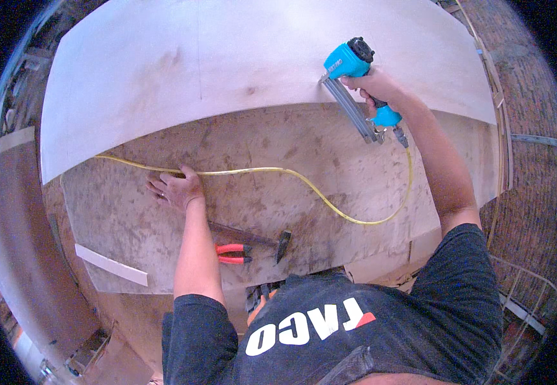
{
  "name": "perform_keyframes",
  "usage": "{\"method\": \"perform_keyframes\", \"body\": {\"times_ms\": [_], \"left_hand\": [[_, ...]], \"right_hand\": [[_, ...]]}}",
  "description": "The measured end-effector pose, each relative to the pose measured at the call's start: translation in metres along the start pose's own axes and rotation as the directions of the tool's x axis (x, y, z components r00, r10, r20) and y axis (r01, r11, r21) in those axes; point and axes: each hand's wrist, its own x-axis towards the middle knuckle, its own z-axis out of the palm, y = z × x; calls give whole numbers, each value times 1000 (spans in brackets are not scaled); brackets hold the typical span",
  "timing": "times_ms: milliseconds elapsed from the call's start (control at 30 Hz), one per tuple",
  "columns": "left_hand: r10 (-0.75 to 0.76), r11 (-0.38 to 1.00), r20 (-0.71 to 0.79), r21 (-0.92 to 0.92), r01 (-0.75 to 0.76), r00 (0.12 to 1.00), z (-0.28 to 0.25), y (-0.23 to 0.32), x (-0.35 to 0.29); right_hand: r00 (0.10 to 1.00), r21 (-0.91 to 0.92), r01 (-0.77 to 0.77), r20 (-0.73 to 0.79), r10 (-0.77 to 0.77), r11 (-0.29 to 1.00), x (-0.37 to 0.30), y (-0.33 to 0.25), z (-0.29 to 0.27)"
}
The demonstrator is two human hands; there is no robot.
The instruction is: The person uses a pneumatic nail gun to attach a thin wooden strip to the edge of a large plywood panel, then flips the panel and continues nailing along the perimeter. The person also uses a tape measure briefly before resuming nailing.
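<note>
A teal and black air nail gun (349, 60) with a grey magazine is in my right hand (374, 90), the fingers wrapped round its handle. Its nose meets the pale sheet panel (124, 70) near that panel's front edge. From the fitting at the handle's end a yellow air hose (310, 185) curves left across the stained board (278, 205). My left hand (179, 189) lies on this board with its fingers spread, right at the hose; whether it presses on the hose I cannot tell.
Red-handled pliers (232, 249) and a hammer (283, 246) lie near my left forearm. A thin pale strip (111, 265) sits at the board's near left. Further left is a brown panel (31, 237); brickwork (538, 70) shows at the right.
</note>
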Motion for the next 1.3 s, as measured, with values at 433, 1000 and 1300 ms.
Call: {"method": "perform_keyframes", "body": {"times_ms": [433,1000,1300], "left_hand": [[-1,1000,28,22,0,1000,-5,6,-4],[-40,999,120,11,39,992,-21,10,-5],[-42,998,84,-43,46,996,-9,13,-5]], "right_hand": [[999,-210,-30,-43,22,977,16,-6,4],[998,-207,45,40,-38,977,14,-41,30],[990,-147,52,139,-31,988,35,-83,66]]}}
